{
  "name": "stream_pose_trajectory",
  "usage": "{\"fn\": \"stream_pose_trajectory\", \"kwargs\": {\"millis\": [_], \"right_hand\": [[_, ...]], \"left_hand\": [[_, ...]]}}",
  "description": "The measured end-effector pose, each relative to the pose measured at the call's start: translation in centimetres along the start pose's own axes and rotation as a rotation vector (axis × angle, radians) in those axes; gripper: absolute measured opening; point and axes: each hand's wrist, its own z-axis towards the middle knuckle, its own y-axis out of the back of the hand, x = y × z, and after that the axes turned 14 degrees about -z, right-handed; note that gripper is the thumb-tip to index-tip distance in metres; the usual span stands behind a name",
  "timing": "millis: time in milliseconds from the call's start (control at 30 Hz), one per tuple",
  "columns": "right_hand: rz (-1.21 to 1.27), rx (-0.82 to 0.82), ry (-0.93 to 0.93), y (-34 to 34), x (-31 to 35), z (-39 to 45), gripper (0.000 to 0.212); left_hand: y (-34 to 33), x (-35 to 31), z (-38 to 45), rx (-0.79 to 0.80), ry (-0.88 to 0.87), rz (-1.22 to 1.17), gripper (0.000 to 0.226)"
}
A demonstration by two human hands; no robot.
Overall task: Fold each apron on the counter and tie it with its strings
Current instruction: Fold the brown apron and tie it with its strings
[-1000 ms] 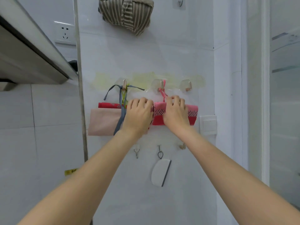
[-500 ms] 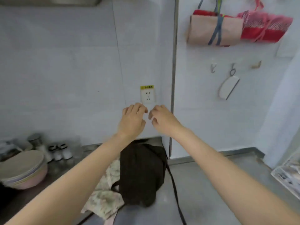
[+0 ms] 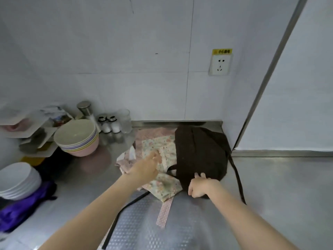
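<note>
1. Dark brown apron (image 3: 200, 152): heaped in the back corner of the steel counter (image 3: 281, 186), not folded, strings (image 3: 238, 179) loose and trailing toward the front edge.
2. Floral apron (image 3: 162, 150): just left of the brown apron and partly under it, crumpled, its pink strap (image 3: 164, 212) hanging forward, untied.
3. Right hand (image 3: 201, 186): at the near edge of the brown apron, fingers curled and gripping the dark cloth.
4. Left hand (image 3: 146, 166): over the floral apron, left of the brown one; blurred, fingers stretched forward and apparently loose, holding nothing clear.
5. Progress, as a judgement: for these two aprons nothing done yet; folding and tying both remain, probably the brown one first.
6. Left of the brown apron: small shakers (image 3: 110, 123), stacked pastel bowls (image 3: 77, 138), further left white bowls (image 3: 17, 179) and a purple cloth (image 3: 25, 201).
7. Above the brown apron: white tiled wall with a socket (image 3: 220, 64) under a yellow label; to the right a metal corner strip (image 3: 266, 76).
</note>
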Motion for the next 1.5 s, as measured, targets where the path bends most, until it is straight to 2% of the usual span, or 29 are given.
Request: {"fn": "stream_pose_trajectory", "kwargs": {"millis": [100, 200, 333, 433, 467, 500, 567, 700, 733, 800, 867, 933, 1000, 1067, 1133, 1167, 1233, 1300, 1367, 1433, 1500], "right_hand": [[-0.046, 0.032, -0.046, 0.6, 0.6, -1.3, 0.052], [0.031, -0.031, -0.02, 4.4, -1.4, -2.3, 0.039], [0.182, -0.297, 0.01, 13.4, -5.3, -5.0, 0.018], [0.329, -0.547, 0.07, 19.2, -5.8, -8.4, 0.032], [0.389, -0.608, 0.108, 20.6, -5.6, -9.5, 0.026], [0.422, -0.668, 0.146, 21.9, -5.5, -10.5, 0.018], [0.411, -0.785, 0.187, 24.1, -5.9, -12.8, 0.013], [0.367, -0.972, 0.1, 26.5, -7.7, -16.1, 0.028], [0.362, -0.988, 0.075, 26.7, -8.0, -16.4, 0.03], [0.316, -1.009, 0.026, 26.7, -8.3, -16.4, 0.032], [0.268, -1.012, -0.025, 26.6, -8.2, -16.3, 0.028], [0.234, -0.934, -0.093, 26.8, -7.2, -16.6, 0.027], [0.343, -0.926, -0.095, 27.2, -6.0, -17.3, 0.03], [0.58, -1.023, -0.025, 27.7, -4.1, -19.1, 0.029], [0.846, -0.956, 0.149, 27.8, -2.6, -21.0, 0.032], [0.902, -0.877, 0.234, 27.7, -2.0, -21.7, 0.035], [0.774, -0.795, 0.281, 27.3, -0.8, -22.6, 0.041], [0.62, -0.812, 0.153, 26.7, -0.1, -22.1, 0.052], [0.594, -0.845, 0.017, 26.5, 0.1, -21.4, 0.049], [0.617, -0.817, -0.019, 26.8, -0.3, -21.9, 0.043], [0.595, -0.78, -0.025, 27.3, -0.7, -23.2, 0.039]], "left_hand": [[0.5, 0.3, 0.7, 0.026, -0.001, 0.045, 0.042], [2.8, -0.7, 1.5, -0.06, 0.003, 0.026, 0.037], [7.2, -2.5, 3.5, -0.091, -0.046, 0.033, 0.059], [10.1, -5.0, 4.5, -0.182, -0.128, -0.205, 0.07], [10.9, -5.8, 4.6, -0.202, -0.136, -0.282, 0.071], [11.7, -6.5, 4.8, -0.212, -0.131, -0.328, 0.068], [13.3, -7.3, 4.8, -0.233, -0.089, -0.44, 0.047], [17.2, -7.0, 4.2, -0.357, -0.067, -0.595, 0.013], [18.3, -6.9, 3.8, -0.378, -0.069, -0.6, 0.006], [20.7, -6.7, 2.6, -0.428, -0.082, -0.665, 0.008], [23.0, -7.1, 0.9, -0.442, -0.115, -0.861, 0.012], [25.1, -7.5, -0.9, -0.38, -0.18, -1.035, 0.012], [26.6, -8.1, -2.3, -0.313, -0.211, -1.08, 0.01], [27.5, -8.3, -3.3, -0.319, -0.195, -1.051, 0.009], [27.7, -8.3, -3.6, -0.334, -0.167, -1.085, 0.008], [27.7, -8.4, -3.8, -0.32, -0.176, -1.127, 0.009], [27.7, -8.9, -4.4, -0.286, -0.226, -1.192, 0.01], [27.7, -9.5, -4.8, -0.287, -0.248, -1.168, 0.013], [28.0, -9.8, -5.1, -0.367, -0.24, -1.137, 0.014], [28.5, -9.3, -5.2, -0.492, -0.213, -1.086, 0.012], [28.9, -8.4, -5.6, -0.579, -0.201, -0.863, 0.027]]}}
